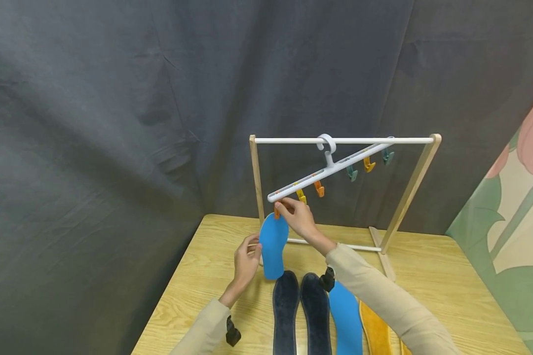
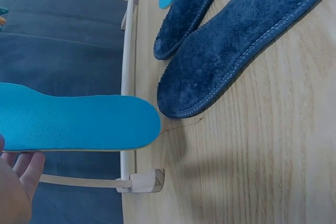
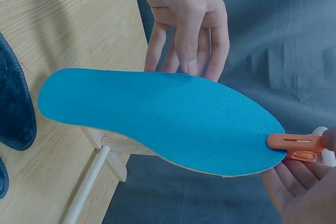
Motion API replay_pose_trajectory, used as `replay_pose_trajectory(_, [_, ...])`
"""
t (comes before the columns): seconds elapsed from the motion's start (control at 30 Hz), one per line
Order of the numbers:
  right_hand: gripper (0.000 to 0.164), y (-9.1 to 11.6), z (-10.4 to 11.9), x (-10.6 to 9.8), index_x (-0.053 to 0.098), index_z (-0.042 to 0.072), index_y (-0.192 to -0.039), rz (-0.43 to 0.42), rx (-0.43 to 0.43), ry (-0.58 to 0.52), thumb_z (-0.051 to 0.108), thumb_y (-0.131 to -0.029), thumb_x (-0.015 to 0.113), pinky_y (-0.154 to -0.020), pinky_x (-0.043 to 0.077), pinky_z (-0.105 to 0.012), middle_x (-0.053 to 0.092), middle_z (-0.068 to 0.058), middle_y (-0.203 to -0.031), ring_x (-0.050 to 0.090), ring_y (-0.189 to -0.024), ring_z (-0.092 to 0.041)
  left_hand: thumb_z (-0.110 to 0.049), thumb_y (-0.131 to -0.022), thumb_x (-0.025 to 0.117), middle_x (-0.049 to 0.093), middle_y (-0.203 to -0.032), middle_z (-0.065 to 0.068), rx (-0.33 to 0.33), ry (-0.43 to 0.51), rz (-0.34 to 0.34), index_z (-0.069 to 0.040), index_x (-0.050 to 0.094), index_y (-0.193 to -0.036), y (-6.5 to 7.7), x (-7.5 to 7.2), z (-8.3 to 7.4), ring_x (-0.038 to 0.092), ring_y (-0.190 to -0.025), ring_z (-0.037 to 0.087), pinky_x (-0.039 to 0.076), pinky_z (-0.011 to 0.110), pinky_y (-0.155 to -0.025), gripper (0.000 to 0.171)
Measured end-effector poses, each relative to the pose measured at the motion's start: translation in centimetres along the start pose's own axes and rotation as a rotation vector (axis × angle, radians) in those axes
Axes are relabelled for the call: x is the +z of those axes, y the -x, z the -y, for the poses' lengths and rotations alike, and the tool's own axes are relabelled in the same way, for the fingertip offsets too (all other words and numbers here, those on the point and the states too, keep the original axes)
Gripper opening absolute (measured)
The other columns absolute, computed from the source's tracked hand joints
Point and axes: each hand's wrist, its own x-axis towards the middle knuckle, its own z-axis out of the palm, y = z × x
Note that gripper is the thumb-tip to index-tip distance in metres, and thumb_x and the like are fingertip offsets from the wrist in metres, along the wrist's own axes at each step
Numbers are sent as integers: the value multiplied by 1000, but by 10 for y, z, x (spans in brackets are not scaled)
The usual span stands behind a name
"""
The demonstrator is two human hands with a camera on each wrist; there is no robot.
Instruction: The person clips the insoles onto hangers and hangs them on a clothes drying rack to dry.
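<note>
Grey cloth [image 1: 115,123], creased, backs everything; printed flower panel [image 1: 506,231] at right. Below, pale wood-grain table [image 1: 195,281]. From my remote post I see a rack [image 1: 407,202] of wooden posts and white rods, white slotted hanger [image 1: 333,168] hooked on top, sloping. Flat on the table: dark plush insoles [image 1: 285,310], a blue one [image 1: 347,315], then yellow ones [image 1: 375,328], part-hidden by the right sleeve [image 1: 386,301]. Another blue insole [image 1: 273,246], finely woven, waisted, upright below the hanger's low end; left hand [image 1: 246,261] lightly pinches its long edge. Right hand [image 1: 299,217] nips, thumb against fingers, an orange clip [image 3: 294,141] at its rounded top.
</note>
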Motion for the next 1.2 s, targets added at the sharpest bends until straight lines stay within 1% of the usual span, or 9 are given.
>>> replay_pose_trajectory(0.07, [30,-1,0,1,67,1,-123,-3,0,12,20,-101,61,-84,54,-44,71,-16,-107,68,-97,-31,14,-93,58,62,-105,34,7,1,-16,16,58,-119,1,-1,1,66,-89,48,58,48,-77,26])
replay_pose_trajectory(0.2, [29,-2,0,1,68,2,-121,-1,11,19,22,-100,61,-85,53,-45,72,-13,-105,69,-96,-29,15,-93,57,61,-108,36,9,14,-17,18,58,-117,2,-3,3,65,-93,51,57,50,-77,25])
replay_pose_trajectory(0.43, [30,-2,1,-1,65,1,-123,16,27,0,21,-101,60,-89,52,-47,71,-15,-109,67,-102,-31,17,-92,56,60,-109,38,28,9,-10,19,57,-114,6,-4,5,63,-94,55,57,53,-75,22])
replay_pose_trajectory(0.6, [31,-3,-1,0,64,2,-125,23,39,-2,22,-102,59,-91,52,-47,70,-15,-111,67,-104,-31,20,-90,55,61,-105,37,27,13,0,20,58,-111,10,-3,8,65,-87,53,58,49,-69,21])
replay_pose_trajectory(0.73, [31,-2,-4,0,64,0,-124,13,22,16,20,-101,60,-89,52,-48,71,-16,-110,68,-101,-32,20,-90,55,63,-99,36,17,23,7,20,59,-110,13,-3,10,65,-80,52,59,39,-61,20])
replay_pose_trajectory(0.8, [31,-2,-5,-1,65,0,-124,11,21,20,20,-101,60,-88,52,-48,71,-16,-110,68,-101,-32,19,-91,56,63,-96,34,4,15,12,19,60,-109,15,-3,10,66,-77,50,59,35,-59,19])
replay_pose_trajectory(0.93, [32,-2,-6,-1,63,0,-126,18,25,19,20,-101,60,-90,52,-48,70,-17,-113,67,-104,-32,17,-91,56,64,-96,33,-38,-8,34,17,61,-108,19,-1,12,68,-76,42,59,41,-61,18])
replay_pose_trajectory(1.03, [34,-3,-7,-2,61,0,-129,29,22,18,21,-102,59,-92,52,-46,69,-17,-116,66,-107,-32,17,-92,55,64,-98,32,-67,-23,51,16,62,-109,21,2,23,68,-75,39,58,46,-61,18])
replay_pose_trajectory(1.2, [38,-5,-8,-3,58,2,-134,47,13,28,23,-102,58,-90,53,-45,68,-17,-119,66,-107,-32,11,-95,57,66,-101,25,-114,-46,92,12,62,-112,24,5,46,70,-79,33,59,44,-62,18])
